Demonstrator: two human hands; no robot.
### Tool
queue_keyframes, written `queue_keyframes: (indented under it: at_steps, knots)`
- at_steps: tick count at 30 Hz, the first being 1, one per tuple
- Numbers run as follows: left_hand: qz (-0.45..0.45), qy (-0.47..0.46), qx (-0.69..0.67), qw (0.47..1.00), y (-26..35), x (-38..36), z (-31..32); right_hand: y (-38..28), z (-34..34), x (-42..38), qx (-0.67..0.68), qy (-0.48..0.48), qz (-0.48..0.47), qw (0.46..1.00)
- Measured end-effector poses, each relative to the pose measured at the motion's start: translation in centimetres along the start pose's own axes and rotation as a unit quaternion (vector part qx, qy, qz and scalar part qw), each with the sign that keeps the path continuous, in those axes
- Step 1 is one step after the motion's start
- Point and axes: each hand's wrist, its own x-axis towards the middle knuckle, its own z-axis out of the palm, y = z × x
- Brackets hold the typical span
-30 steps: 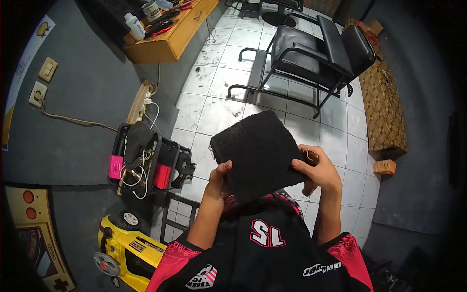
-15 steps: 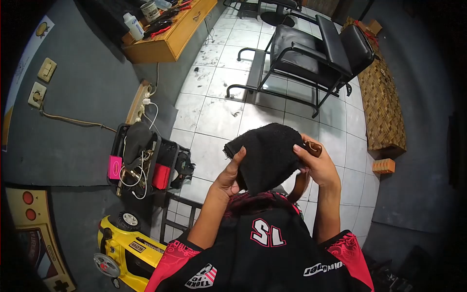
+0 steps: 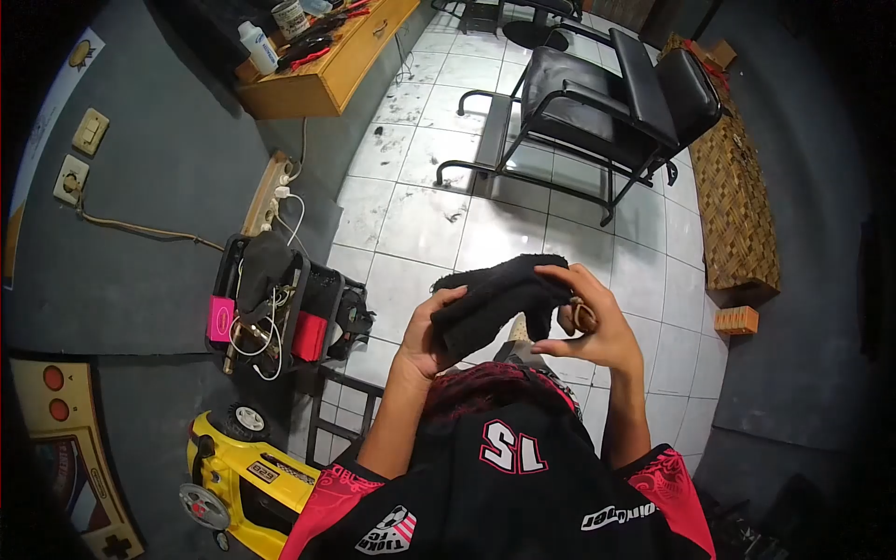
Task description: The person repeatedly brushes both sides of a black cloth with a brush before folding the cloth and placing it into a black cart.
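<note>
A black cloth [image 3: 499, 297] with frayed, terry-like edges is held folded in front of my chest. My left hand [image 3: 427, 334] grips its left end, thumb on top along the fold. On the other side, my right hand [image 3: 602, 327] has its fingertips on the cloth's upper right edge and its thumb apart below. A curled brown strap-like piece, leathery in look [image 3: 579, 317], sits within the right hand's grasp, partly hidden by the fingers.
Ahead stands a black padded chair [image 3: 579, 103] on a tiled floor [image 3: 411, 224]. To my left are a black cart [image 3: 224, 280] with cables, a yellow toy car [image 3: 252, 476] and a wooden counter [image 3: 327, 79]. A woven box [image 3: 737, 224] lies along the right wall.
The cloth has gone from spread broad to folded narrower and lower. My right thumb has come off its face to below it, and the brown strap no longer hangs down.
</note>
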Motion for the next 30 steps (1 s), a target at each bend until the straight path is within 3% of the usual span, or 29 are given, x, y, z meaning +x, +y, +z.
queue_keyframes:
  at_steps: [2,5,8,10,11,12,14,15,17,18,20,22,24,26,28,30]
  knots:
    - [-0.005,-0.020,-0.002,1.000,-0.1,0.3,0.0,-0.6,0.8,0.3,-0.037,0.042,-0.023,0.998]
    - [0.054,0.033,-0.040,0.997,-0.5,0.4,1.5,0.3,2.1,0.6,-0.053,0.076,-0.012,0.996]
    - [0.073,-0.030,-0.141,0.987,-0.5,0.6,0.0,0.8,3.0,0.9,-0.056,0.113,-0.020,0.992]
    - [0.034,-0.046,-0.215,0.975,-0.3,0.5,-0.6,2.9,3.7,1.2,-0.145,0.191,-0.099,0.966]
    - [0.035,-0.046,-0.215,0.975,-0.3,0.3,-0.6,3.1,3.9,0.8,-0.104,0.200,-0.043,0.973]
    - [0.028,-0.023,-0.176,0.984,-0.2,0.0,-0.4,3.2,4.0,0.9,-0.104,0.199,-0.044,0.974]
    - [0.017,0.000,-0.138,0.990,-0.2,-0.7,-0.5,3.7,4.1,0.8,0.021,0.243,-0.089,0.966]
    - [0.052,0.079,0.017,0.995,0.0,-1.1,-0.7,3.0,3.8,0.7,0.065,0.228,-0.051,0.970]
    - [0.167,0.240,0.284,0.913,-0.9,-1.2,-2.0,1.5,2.9,0.4,0.091,0.195,-0.011,0.976]
    - [0.222,0.178,0.412,0.866,-0.7,-1.5,-2.8,0.8,2.4,0.2,0.117,0.160,0.031,0.980]
    - [0.277,0.089,0.537,0.792,-0.3,-1.6,-2.9,-0.6,1.6,-0.1,0.140,0.126,0.061,0.980]
    - [0.312,0.090,0.524,0.787,-0.3,-1.0,-1.6,-0.5,1.1,-0.2,0.160,0.089,0.089,0.979]
    - [0.348,0.090,0.510,0.782,0.2,-0.8,-0.5,0.6,0.9,-0.4,0.097,0.049,0.001,0.994]
    - [0.265,0.032,0.550,0.791,0.9,-1.0,0.0,0.0,0.8,-0.3,0.134,0.055,-0.015,0.989]
    - [0.294,-0.002,0.554,0.779,0.9,-0.8,-0.1,0.1,0.1,-0.2,0.039,0.024,-0.075,0.996]
    - [0.182,-0.010,0.569,0.802,1.3,-1.7,0.2,0.3,-0.3,-0.3,0.031,0.033,-0.082,0.996]
